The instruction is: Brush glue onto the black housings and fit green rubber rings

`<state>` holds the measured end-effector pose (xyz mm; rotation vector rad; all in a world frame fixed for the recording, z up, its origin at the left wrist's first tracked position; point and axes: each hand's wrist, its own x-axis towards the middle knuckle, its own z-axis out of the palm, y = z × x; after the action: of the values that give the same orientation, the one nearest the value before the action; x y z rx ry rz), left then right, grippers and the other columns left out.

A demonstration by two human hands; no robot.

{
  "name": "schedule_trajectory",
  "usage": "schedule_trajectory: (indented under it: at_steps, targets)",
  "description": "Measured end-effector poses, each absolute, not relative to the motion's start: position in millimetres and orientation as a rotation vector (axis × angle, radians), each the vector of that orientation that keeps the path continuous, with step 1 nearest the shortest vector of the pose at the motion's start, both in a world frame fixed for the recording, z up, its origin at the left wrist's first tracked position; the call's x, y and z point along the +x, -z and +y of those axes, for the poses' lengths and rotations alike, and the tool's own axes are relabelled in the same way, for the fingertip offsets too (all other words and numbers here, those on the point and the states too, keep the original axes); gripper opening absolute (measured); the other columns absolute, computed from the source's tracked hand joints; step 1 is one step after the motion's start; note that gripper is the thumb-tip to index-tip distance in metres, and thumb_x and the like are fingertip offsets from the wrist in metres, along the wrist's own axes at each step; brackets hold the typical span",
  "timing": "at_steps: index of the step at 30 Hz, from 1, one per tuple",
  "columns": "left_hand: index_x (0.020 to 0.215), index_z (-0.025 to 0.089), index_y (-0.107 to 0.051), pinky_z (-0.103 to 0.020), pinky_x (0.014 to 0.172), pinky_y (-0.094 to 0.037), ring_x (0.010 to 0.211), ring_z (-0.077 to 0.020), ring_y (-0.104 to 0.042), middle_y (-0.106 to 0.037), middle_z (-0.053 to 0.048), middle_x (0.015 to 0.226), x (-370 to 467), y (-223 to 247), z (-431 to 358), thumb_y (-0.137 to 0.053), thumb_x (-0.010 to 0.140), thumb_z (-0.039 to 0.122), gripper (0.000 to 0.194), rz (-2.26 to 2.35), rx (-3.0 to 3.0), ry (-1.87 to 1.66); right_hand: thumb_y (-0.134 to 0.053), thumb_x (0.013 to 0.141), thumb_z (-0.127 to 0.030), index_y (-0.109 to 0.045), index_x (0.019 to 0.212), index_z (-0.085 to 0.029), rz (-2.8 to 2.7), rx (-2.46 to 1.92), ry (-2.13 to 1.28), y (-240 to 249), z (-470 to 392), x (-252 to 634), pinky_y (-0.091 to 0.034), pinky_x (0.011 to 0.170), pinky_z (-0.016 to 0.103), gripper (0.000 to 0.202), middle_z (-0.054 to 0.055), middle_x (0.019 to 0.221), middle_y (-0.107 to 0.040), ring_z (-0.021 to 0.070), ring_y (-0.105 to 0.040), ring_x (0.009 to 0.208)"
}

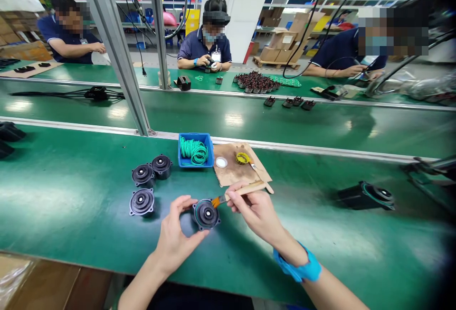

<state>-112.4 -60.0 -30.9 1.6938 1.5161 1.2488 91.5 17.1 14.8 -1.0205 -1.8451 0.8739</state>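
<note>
On the green table, a round black housing [207, 214] sits between the thumb and fingers of my left hand [177, 234], which grips its left side. My right hand [257, 210] holds a brush [245, 189] with a wooden handle; its orange bristles touch the upper right rim of the housing. A blue band is around my right wrist. Three similar housings [141, 202] stand to the left. Behind my hands are a blue bin [195, 163] of green rings [194, 150] and a stained cardboard sheet [228, 175] bearing a yellow ring-shaped item [242, 158] and a white round lid [221, 162].
A longer black housing [366, 196] lies at the right. Metal posts [117, 58] and a rail stand beyond the bin. Across the line, three people work near a pile of small dark parts [254, 82]. Black cables [96, 93] lie on the middle belt.
</note>
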Motion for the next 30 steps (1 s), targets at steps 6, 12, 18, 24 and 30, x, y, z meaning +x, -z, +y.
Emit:
schedule_trajectory:
  at_steps: [6, 12, 18, 24, 30]
  targets:
    - [0.133, 0.020, -0.035, -0.041, 0.095, -0.057, 0.107, -0.0241, -0.069, -0.069, -0.012, 0.117, -108.3, 35.4, -65.4, -0.076, 0.076, 0.021, 0.070, 1.507, 1.917, -1.285, -0.049, 0.097, -0.046, -0.064, 0.064, -0.019, -1.939, -0.977, -0.766, -26.5, 17.4, 87.4, -0.053, 0.048, 0.023, 0.046, 0.007, 0.075, -0.068, 0.0143, -0.065, 0.058]
    - [0.138, 0.019, -0.033, -0.040, 0.093, -0.058, 0.108, -0.0258, -0.068, -0.066, -0.015, 0.118, -101.6, 33.7, -66.9, -0.066, 0.086, 0.020, 0.061, 1.482, 2.251, -1.298, -0.050, 0.098, -0.041, -0.061, 0.065, -0.020, -1.926, -1.008, -0.698, -32.8, 7.4, 81.4, -0.051, 0.045, 0.023, 0.040, 0.004, 0.068, -0.067, 0.0119, -0.062, 0.046]
    - [0.143, 0.018, -0.027, -0.042, 0.092, -0.057, 0.107, -0.0274, -0.068, -0.066, -0.017, 0.118, -95.3, 30.0, -66.9, -0.063, 0.089, 0.021, 0.065, 1.531, 2.323, -1.286, -0.045, 0.101, -0.027, -0.059, 0.073, -0.022, -2.104, -0.855, -0.390, -38.4, -5.4, 76.4, -0.051, 0.054, 0.024, 0.032, 0.003, 0.070, -0.068, 0.0136, -0.065, 0.056]
    - [0.147, 0.018, -0.022, -0.041, 0.092, -0.058, 0.107, -0.0263, -0.068, -0.066, -0.017, 0.118, -94.4, 29.5, -67.0, -0.061, 0.091, 0.024, 0.069, 1.554, 2.283, -1.283, -0.045, 0.099, -0.020, -0.056, 0.091, -0.022, -2.195, -0.767, -0.398, -37.3, -19.8, 77.2, -0.050, 0.056, 0.026, 0.015, 0.003, 0.072, -0.066, 0.0151, -0.062, 0.060]
    - [0.149, 0.017, -0.017, -0.039, 0.093, -0.057, 0.110, -0.0258, -0.067, -0.065, -0.017, 0.120, -95.4, 31.6, -66.5, -0.063, 0.090, 0.027, 0.076, 1.550, 2.197, -1.275, -0.044, 0.098, -0.014, -0.053, 0.096, -0.021, -2.250, -0.649, -0.414, -40.2, -27.4, 79.7, -0.048, 0.054, 0.028, 0.011, 0.004, 0.073, -0.064, 0.0157, -0.059, 0.059]
